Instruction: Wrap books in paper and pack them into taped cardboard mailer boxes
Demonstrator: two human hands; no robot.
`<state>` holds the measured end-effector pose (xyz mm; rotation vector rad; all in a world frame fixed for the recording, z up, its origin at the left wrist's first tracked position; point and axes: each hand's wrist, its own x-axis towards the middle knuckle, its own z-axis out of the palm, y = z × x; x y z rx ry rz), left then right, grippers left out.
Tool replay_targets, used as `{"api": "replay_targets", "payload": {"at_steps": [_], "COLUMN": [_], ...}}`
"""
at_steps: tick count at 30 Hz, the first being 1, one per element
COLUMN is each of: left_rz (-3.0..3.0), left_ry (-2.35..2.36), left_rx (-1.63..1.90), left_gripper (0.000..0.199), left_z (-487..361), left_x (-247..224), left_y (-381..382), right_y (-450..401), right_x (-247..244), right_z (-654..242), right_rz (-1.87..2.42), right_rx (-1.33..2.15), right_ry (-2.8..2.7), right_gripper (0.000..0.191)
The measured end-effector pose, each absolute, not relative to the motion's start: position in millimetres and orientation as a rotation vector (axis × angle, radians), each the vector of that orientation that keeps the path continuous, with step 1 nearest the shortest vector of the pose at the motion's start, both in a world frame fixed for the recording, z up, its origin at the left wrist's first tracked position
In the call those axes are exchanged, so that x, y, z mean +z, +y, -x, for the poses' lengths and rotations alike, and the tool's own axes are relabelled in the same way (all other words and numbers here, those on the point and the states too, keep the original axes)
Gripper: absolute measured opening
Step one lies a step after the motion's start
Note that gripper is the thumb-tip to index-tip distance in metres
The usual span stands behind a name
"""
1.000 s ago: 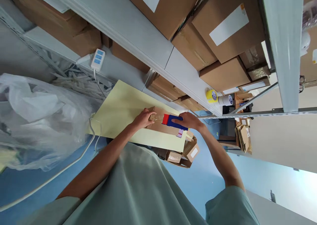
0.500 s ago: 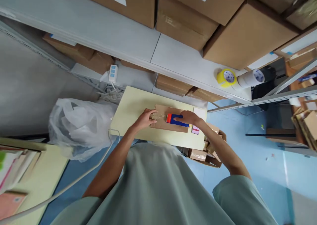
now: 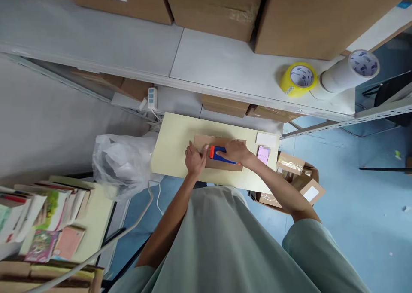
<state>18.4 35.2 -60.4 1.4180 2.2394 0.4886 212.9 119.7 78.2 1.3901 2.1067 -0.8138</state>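
A flat brown cardboard box (image 3: 222, 167) lies on the pale yellow table (image 3: 174, 134). My right hand (image 3: 235, 151) is wrapped around a blue and orange-red tape dispenser (image 3: 219, 154), held low over the middle of the box. Its orange-red end points left, and my fingers hide part of its body. On the left end of the box rests my left hand (image 3: 195, 159), fingers spread, thumb close to the dispenser's tip. Whether a tape strip lies under that hand I cannot tell.
A phone (image 3: 263, 154) and a white card (image 3: 266, 139) lie right of the box. Tape rolls (image 3: 298, 79) stand on the shelf (image 3: 219, 65) above. Boxes fill a carton (image 3: 317, 172) at right; a plastic bag (image 3: 124, 164) sits left, near a cable (image 3: 135, 218).
My left hand has gone from gripping the box's left edge with tape near it to lying spread on top. The dispenser has shifted slightly left, and the head view has turned.
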Motion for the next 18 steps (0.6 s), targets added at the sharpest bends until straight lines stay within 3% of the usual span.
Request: {"api": "replay_targets", "payload": {"at_steps": [4, 9, 18], "left_rz": [-1.447, -1.476, -1.456], "left_ry": [2.345, 2.372, 2.407], "left_rx": [0.433, 0.448, 0.447], "left_gripper": [0.101, 0.094, 0.086], "left_z": [-22.8, -19.8, -22.0], "left_x": [-58.3, -58.1, -61.1], "left_y": [36.3, 35.1, 39.1], "right_y": [118.3, 116.8, 116.8], "right_x": [78.8, 94.0, 135.3], "right_z": [-211.4, -233.8, -405.6], "right_rz": [-1.373, -1.365, -1.423], "right_rx": [-0.852, -0.909, -1.139], "right_ry": [2.129, 2.124, 1.823], "right_gripper": [0.063, 0.062, 0.069]}}
